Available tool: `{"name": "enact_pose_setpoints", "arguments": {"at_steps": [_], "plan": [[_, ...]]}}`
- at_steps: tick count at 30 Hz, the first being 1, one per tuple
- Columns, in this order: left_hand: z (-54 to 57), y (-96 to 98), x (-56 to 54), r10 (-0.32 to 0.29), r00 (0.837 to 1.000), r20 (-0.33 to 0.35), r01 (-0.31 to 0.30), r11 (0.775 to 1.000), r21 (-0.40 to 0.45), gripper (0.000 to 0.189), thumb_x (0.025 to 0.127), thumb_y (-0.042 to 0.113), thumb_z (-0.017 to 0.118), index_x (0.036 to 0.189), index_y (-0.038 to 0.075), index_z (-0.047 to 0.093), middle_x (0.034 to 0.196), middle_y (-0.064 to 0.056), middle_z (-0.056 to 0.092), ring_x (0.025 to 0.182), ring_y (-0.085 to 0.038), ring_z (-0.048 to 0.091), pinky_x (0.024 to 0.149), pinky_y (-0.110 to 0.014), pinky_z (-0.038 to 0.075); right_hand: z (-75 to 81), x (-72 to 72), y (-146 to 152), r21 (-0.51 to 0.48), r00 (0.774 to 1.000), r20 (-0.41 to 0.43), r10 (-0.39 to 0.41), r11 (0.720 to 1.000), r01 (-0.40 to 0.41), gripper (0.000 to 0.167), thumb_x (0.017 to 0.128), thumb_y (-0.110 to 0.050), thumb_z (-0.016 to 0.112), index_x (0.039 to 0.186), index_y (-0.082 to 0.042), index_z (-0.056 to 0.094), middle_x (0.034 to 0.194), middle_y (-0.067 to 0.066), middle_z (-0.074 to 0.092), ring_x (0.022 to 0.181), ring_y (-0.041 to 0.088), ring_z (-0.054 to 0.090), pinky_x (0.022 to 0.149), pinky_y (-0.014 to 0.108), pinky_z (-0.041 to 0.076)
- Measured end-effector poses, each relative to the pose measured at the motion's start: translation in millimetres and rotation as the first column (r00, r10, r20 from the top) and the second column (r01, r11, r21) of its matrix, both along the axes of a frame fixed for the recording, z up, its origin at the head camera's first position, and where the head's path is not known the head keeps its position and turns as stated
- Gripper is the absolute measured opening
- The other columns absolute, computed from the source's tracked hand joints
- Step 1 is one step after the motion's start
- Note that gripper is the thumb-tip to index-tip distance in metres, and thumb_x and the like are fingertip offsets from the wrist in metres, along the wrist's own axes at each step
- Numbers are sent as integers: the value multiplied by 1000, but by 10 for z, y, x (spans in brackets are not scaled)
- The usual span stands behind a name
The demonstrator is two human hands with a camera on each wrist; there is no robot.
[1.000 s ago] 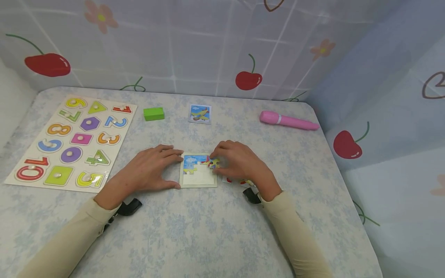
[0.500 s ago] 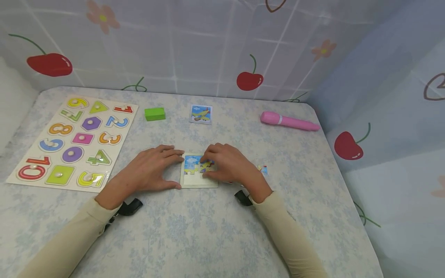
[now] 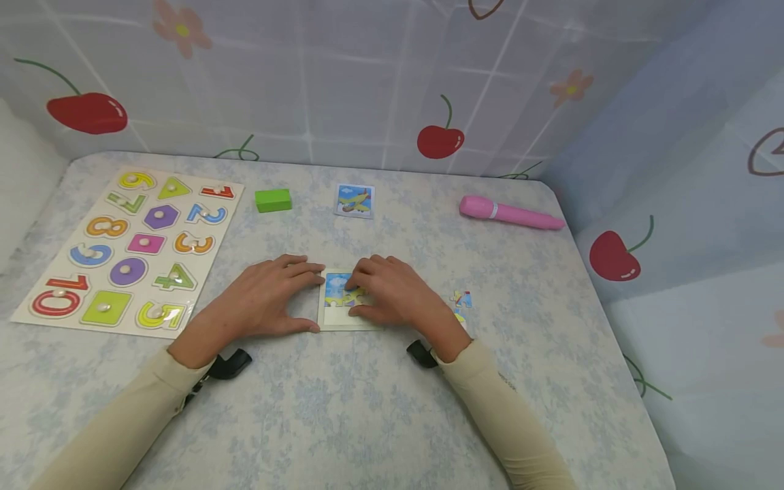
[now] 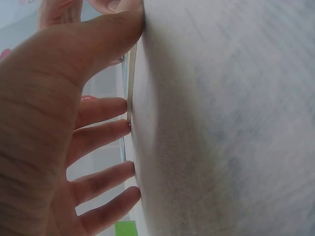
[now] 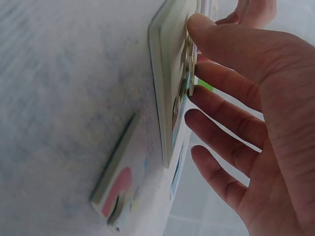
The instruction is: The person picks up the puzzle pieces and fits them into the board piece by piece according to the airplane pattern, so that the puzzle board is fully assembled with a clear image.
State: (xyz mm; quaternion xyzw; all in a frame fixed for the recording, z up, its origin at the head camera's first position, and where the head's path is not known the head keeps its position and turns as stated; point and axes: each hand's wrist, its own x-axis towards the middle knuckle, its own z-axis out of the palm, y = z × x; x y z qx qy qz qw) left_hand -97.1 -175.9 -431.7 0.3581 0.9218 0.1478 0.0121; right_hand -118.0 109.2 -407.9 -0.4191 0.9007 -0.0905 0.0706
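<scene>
A small square puzzle board lies mid-table, with sky-and-yellow pieces set in its back left part. Along its left edge my left hand rests with fingers spread, the thumb at the near corner and fingertips by the far one. Over the board, my right hand pinches a jigsaw piece between thumb and fingers, close above the pieces beneath. That hand hides the board's right side in the head view. Loose jigsaw pieces lie right of it; a pink-marked jigsaw piece shows in the right wrist view.
Behind the board lie an airplane picture card and a green block. A pink pen-like stick is at the back right. A number-and-shape peg board covers the table's left side. A cherry-print curtain hangs behind.
My right hand has moved left over the board, carrying the yellow jigsaw piece up to the placed pieces. Loose pieces to the right have come into sight. My left hand stays at the board's edge.
</scene>
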Motion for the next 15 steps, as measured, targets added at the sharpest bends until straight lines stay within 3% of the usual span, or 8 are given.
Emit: {"name": "enact_pose_setpoints", "arguments": {"at_steps": [15], "plan": [[-16, -3, -6, 0, 1000, 1, 0, 1000, -6, 84, 81, 71, 84, 143, 17, 70, 158, -2, 59, 147, -34, 52, 105, -57, 54, -43, -1, -28, -12, 1000, 22, 0, 1000, 0, 38, 98, -43, 82, 128, -19, 78, 126, -1, 66, 121, 19, 62, 104, 39, 51]]}}
